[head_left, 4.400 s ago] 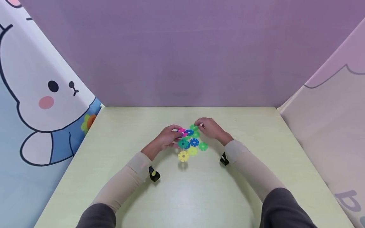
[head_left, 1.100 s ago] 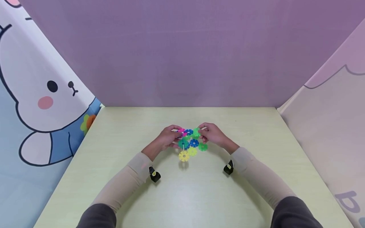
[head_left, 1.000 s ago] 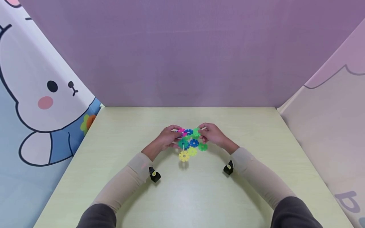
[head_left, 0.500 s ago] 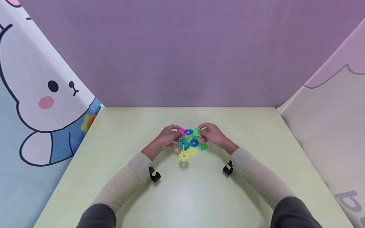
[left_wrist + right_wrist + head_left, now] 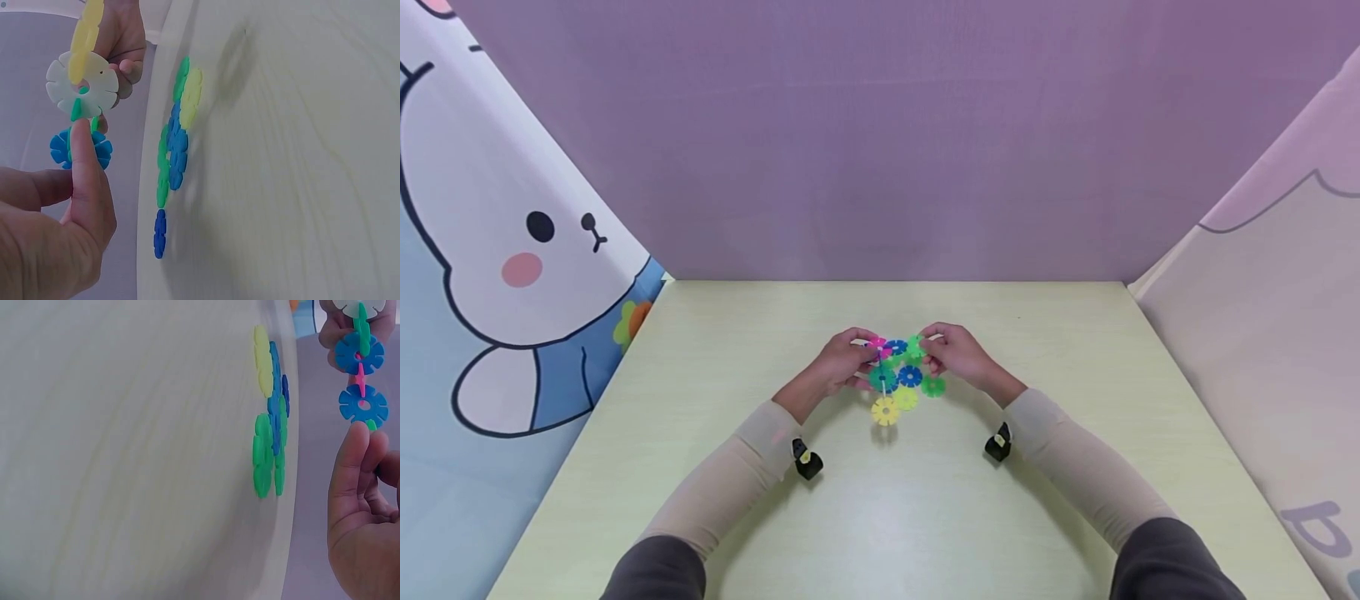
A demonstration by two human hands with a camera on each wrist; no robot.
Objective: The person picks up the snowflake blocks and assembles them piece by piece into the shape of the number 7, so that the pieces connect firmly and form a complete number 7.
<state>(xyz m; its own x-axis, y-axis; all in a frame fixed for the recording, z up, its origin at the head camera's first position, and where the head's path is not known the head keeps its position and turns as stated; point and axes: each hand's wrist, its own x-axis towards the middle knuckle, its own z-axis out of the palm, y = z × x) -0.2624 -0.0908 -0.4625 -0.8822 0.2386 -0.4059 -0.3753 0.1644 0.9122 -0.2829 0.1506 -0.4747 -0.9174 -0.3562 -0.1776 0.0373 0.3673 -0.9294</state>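
Observation:
Above the table hangs a chain of interlocking snowflake discs, held between both hands. It runs from a yellow disc point(image 5: 885, 411) through a white disc point(image 5: 81, 81) and a green one to a blue disc point(image 5: 61, 149), a pink disc point(image 5: 360, 380) and another blue disc point(image 5: 364, 406). My left hand point(image 5: 842, 362) grips the chain around its pink and blue part. The right hand point(image 5: 958, 354) pinches a green disc point(image 5: 371, 424) at the end, against the last blue disc. Fingers hide most of that green disc, so how deep its slot sits I cannot tell.
Several loose snowflake discs lie on the table point(image 5: 880, 517) beneath the hands, among them a yellow-green disc point(image 5: 906, 398), a blue disc point(image 5: 910, 377) and a green disc point(image 5: 933, 386). A purple wall point(image 5: 887, 150) rises behind the table's far edge.
Since the oldest frame, my right hand has come slightly nearer and to the right, bringing a green disc against the chain's blue disc. Over the last second both hands stay almost still.

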